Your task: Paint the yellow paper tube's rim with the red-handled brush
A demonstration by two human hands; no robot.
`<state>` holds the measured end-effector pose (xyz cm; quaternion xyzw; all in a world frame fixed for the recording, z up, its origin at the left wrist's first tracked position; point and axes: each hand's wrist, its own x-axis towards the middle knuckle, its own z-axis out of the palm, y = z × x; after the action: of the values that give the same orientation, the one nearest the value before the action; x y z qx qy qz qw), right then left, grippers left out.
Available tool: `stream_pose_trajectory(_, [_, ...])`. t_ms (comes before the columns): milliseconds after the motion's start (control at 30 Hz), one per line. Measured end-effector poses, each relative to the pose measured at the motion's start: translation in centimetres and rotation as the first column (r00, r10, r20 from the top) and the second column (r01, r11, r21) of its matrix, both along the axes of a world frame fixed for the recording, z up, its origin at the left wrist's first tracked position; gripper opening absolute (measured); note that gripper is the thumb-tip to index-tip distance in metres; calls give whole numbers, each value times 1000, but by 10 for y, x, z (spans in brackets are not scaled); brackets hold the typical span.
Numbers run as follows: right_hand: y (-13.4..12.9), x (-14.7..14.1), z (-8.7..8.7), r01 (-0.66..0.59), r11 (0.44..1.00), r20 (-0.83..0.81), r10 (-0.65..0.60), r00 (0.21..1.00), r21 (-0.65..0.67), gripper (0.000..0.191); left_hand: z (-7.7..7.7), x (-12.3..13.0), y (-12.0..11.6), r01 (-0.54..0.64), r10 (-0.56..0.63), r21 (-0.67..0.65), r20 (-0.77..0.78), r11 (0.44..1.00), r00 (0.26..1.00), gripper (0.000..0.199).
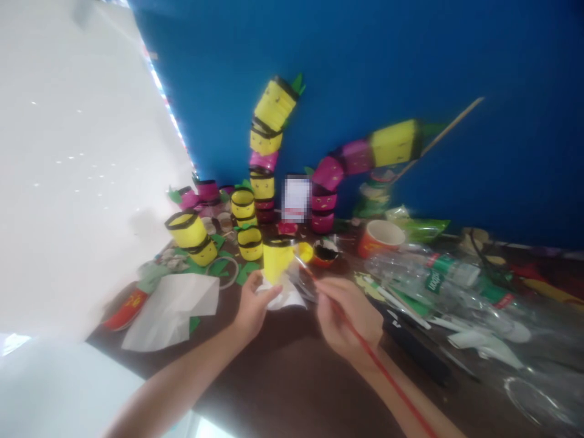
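A yellow cup-like piece (276, 260) with a dark rim stands upright at the centre, white paper (286, 295) beneath and around its base. My left hand (256, 302) grips the lower left of this piece, thumb across the front. Closed around a red-handled paintbrush (350, 328) is my right hand (349, 313); the brush tip is by the piece's right side. Just behind it are a small round yellow thing (304, 251) and a red cup with a dark inside (325, 255). The picture is blurred.
Stacked yellow and magenta rings (263, 143) stand against the blue wall. At right lie clear bottles (444, 283), a black-handled tool (417, 347) and a red-and-white cup (382, 238). At left are white paper (176, 307), a tape ring (222, 272) and a red object (126, 309).
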<state>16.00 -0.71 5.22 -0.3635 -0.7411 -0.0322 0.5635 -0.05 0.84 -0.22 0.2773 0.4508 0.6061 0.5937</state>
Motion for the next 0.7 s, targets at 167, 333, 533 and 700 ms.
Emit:
stream_pose_trajectory(167, [0, 3, 0, -35, 999, 22, 35, 999, -13, 24, 0, 0, 0, 6, -6, 9, 15, 1000, 1000, 40])
stream_pose_trajectory(333, [-3, 4, 3, -63, 998, -12, 63, 998, 5, 22, 1, 1, 1, -16, 16, -1, 39, 1000, 999, 41])
stream_pose_trajectory(533, [-2, 2, 2, -90, 996, 19, 90, 996, -9, 22, 2, 0, 1, -10, 10, -2, 45, 1000, 999, 40])
stream_pose_trajectory(700, [-2, 2, -1, -91, 996, -7, 91, 996, -21, 22, 1, 0, 1, -19, 20, -16, 71, 1000, 997, 38])
